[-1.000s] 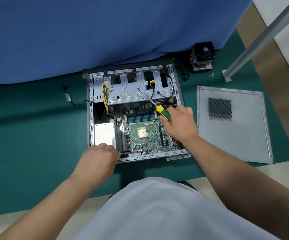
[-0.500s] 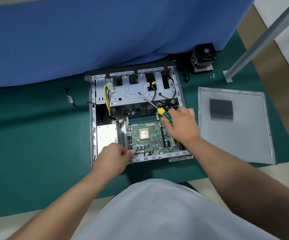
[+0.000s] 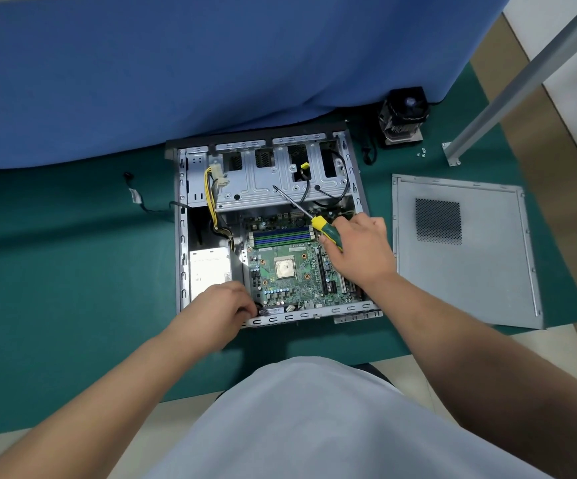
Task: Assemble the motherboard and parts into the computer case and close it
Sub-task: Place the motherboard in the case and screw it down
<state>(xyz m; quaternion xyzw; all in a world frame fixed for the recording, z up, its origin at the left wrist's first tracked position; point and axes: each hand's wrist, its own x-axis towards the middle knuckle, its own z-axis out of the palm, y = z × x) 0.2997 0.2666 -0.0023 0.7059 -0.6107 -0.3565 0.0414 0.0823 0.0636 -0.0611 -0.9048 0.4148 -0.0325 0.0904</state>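
Green circuit board fills the near-right part of the open grey steel computer case (image 3: 183, 236), which lies on its side on the teal-covered surface (image 3: 55, 271): this green motherboard (image 3: 290, 274) already sits inside, its bare square processor in the middle with no cooler on it. The right hand (image 3: 359, 250) curls around the yellow-and-green handled screwdriver (image 3: 326, 231), held over the right side of the board with the shaft pointing up and away toward the drive cage, not on a screw, probably parked while the other hand works. The left hand (image 3: 218, 312), fingers bent, reaches into the case's near-left corner beside the white power supply box (image 3: 209, 271); what it pinches, if anything, I cannot tell. It may be seating a screw or nudging the board.

Right of the case lies the grey perforated side panel (image 3: 466, 250), set apart for closing last. Beyond the case's far-right corner stands the black finned cooler fan (image 3: 402, 115), with small loose screws (image 3: 421, 153) near it, likely waiting their turn.
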